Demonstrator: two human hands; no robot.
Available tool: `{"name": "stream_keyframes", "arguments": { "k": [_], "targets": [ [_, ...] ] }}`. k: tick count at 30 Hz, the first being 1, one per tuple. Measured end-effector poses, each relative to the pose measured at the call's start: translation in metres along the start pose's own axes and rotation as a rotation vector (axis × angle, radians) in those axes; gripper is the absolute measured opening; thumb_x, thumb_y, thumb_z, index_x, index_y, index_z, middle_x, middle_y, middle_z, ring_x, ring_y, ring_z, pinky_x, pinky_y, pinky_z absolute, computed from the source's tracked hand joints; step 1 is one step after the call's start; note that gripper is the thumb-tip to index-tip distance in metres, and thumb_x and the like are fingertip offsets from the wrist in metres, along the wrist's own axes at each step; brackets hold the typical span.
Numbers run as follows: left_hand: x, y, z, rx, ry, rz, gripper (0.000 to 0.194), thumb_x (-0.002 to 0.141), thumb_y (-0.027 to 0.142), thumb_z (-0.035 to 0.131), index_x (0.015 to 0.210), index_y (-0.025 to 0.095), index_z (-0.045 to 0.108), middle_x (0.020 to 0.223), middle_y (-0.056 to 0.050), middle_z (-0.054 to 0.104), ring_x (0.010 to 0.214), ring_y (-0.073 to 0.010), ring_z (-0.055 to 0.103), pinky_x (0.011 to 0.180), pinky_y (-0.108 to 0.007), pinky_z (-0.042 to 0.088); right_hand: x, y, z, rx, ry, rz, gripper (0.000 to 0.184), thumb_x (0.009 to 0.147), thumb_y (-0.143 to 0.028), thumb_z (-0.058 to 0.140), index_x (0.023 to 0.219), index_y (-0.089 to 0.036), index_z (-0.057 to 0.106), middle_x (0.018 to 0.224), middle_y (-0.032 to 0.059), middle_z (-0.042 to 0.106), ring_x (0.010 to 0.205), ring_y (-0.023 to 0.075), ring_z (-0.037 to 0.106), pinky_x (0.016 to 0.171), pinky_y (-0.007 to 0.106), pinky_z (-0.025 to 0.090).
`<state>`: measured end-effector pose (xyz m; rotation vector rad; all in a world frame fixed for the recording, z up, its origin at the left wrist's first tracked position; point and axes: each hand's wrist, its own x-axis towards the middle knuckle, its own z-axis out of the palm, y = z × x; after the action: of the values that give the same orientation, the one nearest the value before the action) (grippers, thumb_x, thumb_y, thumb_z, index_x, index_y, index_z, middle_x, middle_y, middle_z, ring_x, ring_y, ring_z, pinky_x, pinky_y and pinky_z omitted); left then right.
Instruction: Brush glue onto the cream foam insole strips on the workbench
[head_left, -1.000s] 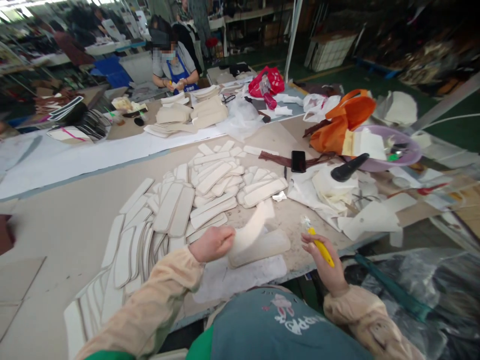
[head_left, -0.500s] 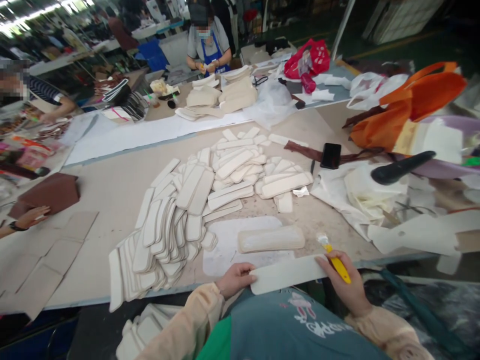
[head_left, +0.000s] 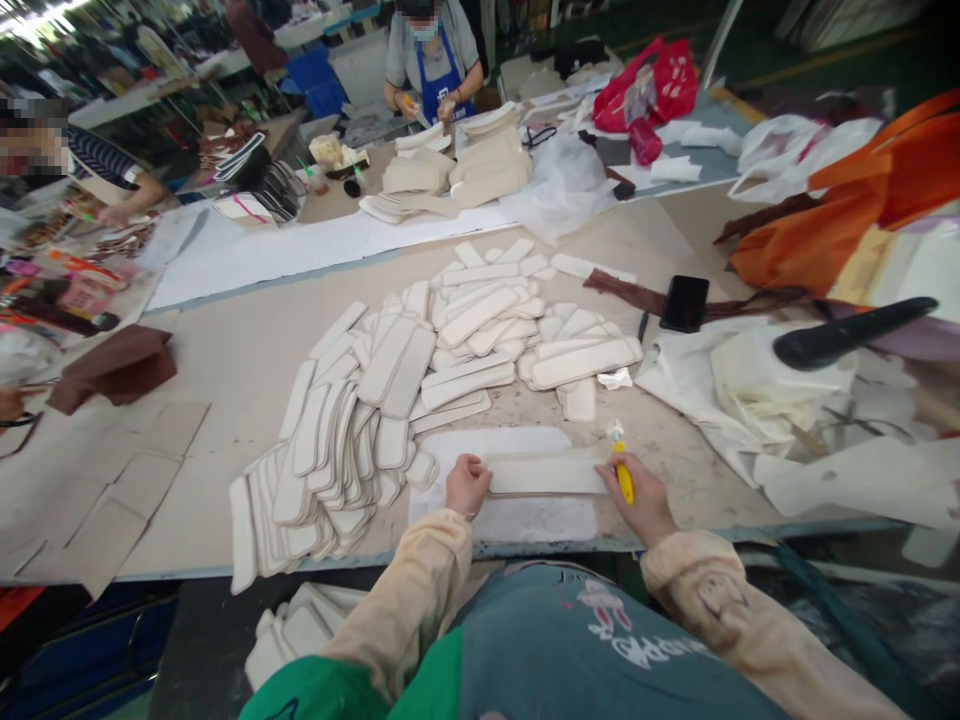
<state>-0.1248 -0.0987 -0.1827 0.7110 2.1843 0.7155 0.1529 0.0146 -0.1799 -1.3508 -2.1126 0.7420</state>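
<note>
A long off-white strip with rounded ends point(head_left: 546, 474) is stretched level between my hands, over the white paper sheet point(head_left: 517, 519) near the table's front edge. My left hand point(head_left: 469, 486) pinches its left end, fingers closed. At the other end, my right hand point(head_left: 643, 498) grips the strip's corner and also keeps a yellow-handled brush point(head_left: 624, 480) in its fingers, whitish head pointing away from me. The strip that lay on the paper is now mostly hidden beneath the held one. Just left of my hands spreads a large heap of similar strips point(head_left: 390, 365).
At the right are a phone point(head_left: 685, 303), a white container with a black handle point(head_left: 817, 365) and an orange bag point(head_left: 885, 210). Brown pieces point(head_left: 120, 365) lie at the left. Across the table a co-worker in a blue apron point(head_left: 442, 85) handles something small.
Both my hands have carried the strip forward from near my apron to over the strip on the paper. The brush has moved with my right hand. A co-worker's hand at left has drawn back.
</note>
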Motion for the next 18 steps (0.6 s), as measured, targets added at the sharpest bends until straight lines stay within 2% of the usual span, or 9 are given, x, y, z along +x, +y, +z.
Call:
{"name": "stream_keyframes", "arguments": {
  "k": [7,18],
  "targets": [
    [0.003,-0.006,0.003,0.188,-0.018,-0.006,0.026,0.075,0.021,0.056,0.098,0.021,0.046,0.077,-0.001,0.065,0.075,-0.0160,0.062,0.071,-0.028,0.043,0.007,0.005,0.008,-0.078,-0.034,-0.014,0.026,0.085,-0.046,0.046,0.083,-0.022,0.053,0.074,0.0021,0.060,0.064,0.0171,0.058,0.060,0.027,0.044],
    [0.007,-0.004,0.002,0.263,-0.074,0.026,0.024,0.076,0.021,0.053,0.100,0.020,0.052,0.077,-0.001,0.067,0.076,-0.0166,0.062,0.072,-0.027,0.042,0.007,0.012,0.016,-0.213,-0.058,-0.054,0.022,0.088,-0.040,0.044,0.085,-0.021,0.054,0.076,0.0035,0.061,0.070,0.0186,0.060,0.063,0.028,0.044]
  ]
}}
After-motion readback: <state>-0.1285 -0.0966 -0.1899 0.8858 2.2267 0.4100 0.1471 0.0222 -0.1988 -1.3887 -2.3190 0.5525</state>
